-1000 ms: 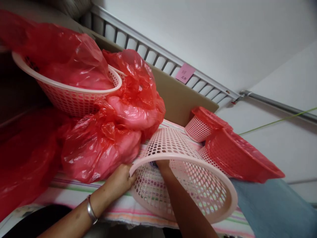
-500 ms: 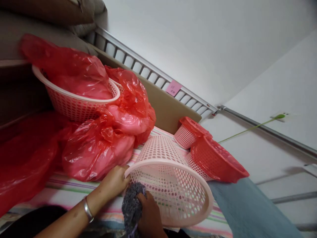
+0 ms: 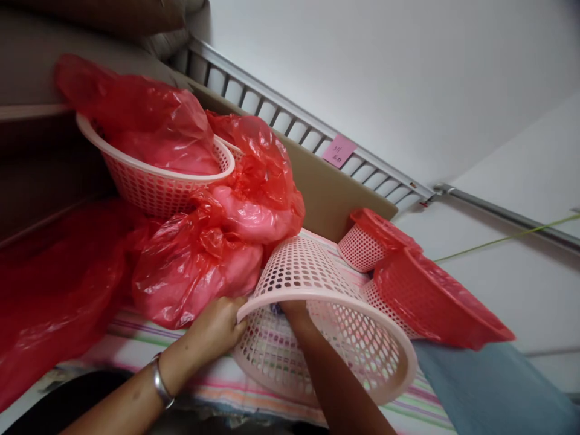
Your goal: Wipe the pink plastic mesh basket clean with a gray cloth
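A pale pink perforated plastic basket (image 3: 312,295) lies tipped on its side, its mouth facing me. My left hand (image 3: 222,326), with a silver bangle on the wrist, is closed around the left side of its rim. Inside the basket is my right hand (image 3: 293,309), its fingers mostly hidden behind the rim and wall. A small bluish-purple bit of the dark grey cloth (image 3: 275,309) shows at those fingers, near the basket's upper left inner wall.
Left of the basket lie knotted red plastic bags (image 3: 199,266) with pink contents. Behind them stands another pink basket (image 3: 149,187) holding a red bag. Red-covered baskets (image 3: 435,296) sit at right on the striped cloth (image 3: 149,344). A metal railing (image 3: 290,115) runs behind.
My right hand has moved from the basket's mouth deeper inside, taking the grey cloth with it. My left hand keeps hold of the rim. The whole view has shifted slightly.
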`<state>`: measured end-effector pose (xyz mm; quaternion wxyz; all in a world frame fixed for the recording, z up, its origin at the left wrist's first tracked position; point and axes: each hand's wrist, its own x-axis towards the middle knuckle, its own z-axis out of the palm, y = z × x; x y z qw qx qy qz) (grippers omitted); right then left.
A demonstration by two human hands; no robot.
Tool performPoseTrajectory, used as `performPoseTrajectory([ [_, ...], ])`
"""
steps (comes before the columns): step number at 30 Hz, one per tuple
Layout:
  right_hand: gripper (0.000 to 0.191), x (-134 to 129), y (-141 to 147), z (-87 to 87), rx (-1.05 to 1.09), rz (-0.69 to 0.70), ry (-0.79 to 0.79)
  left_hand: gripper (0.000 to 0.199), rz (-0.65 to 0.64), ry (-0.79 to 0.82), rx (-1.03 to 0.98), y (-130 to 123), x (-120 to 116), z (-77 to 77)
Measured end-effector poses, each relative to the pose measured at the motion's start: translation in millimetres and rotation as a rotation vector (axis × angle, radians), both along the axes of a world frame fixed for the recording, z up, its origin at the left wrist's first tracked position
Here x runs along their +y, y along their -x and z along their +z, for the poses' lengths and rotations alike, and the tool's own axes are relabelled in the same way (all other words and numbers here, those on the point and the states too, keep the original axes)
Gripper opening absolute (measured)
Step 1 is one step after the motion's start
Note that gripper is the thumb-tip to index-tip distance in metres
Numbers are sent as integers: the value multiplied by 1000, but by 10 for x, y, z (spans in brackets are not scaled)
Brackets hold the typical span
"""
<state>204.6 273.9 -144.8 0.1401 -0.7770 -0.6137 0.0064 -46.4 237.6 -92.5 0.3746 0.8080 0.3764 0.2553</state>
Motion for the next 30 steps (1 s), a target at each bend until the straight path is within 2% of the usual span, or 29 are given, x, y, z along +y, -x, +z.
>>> performPoseTrajectory([
  [2, 33, 168, -66, -45, 8, -12, 15, 19, 19, 12, 0, -4, 5, -5],
  [4, 33, 250, -111, -97, 5, -15, 24, 16, 93, 45, -11, -9, -16, -19],
  [6, 33, 263, -148, -135, 1, -16, 27, 15, 195, 101, -58, -30, -77, -71],
  [8, 33, 240, -183, -148, -2, -12, 29, 21, 231, 196, -145, -85, -171, -181],
  [13, 31, 156, -199, -88, -7, 3, 35, 37, 20, 677, -260, -340, -395, -606],
  [15, 33, 89, -163, -54, -6, -4, 44, 38, 22, 747, -292, -427, -427, -720],
  [17, 35, -37, -102, -30, -2, -23, 69, 35, 28, 728, -331, -480, -426, -760],
  [19, 39, -251, -14, -22, 2, -38, 96, 34, 26, 682, -356, -500, -403, -736],
  [22, 49, -738, 182, -36, 2, -24, 113, 33, 45, 598, -367, -482, -336, -630],
  [26, 51, -1410, 500, -42, 5, 80, 97, 31, 82, 328, -310, -394, -234, -456],
  [28, 48, -1570, 606, -29, 21, 105, 93, 32, 88, 223, -242, -345, -199, -380],
  [30, 42, -1558, 630, -19, 29, 113, 83, 32, 77, 180, -170, -306, -172, -322],
])
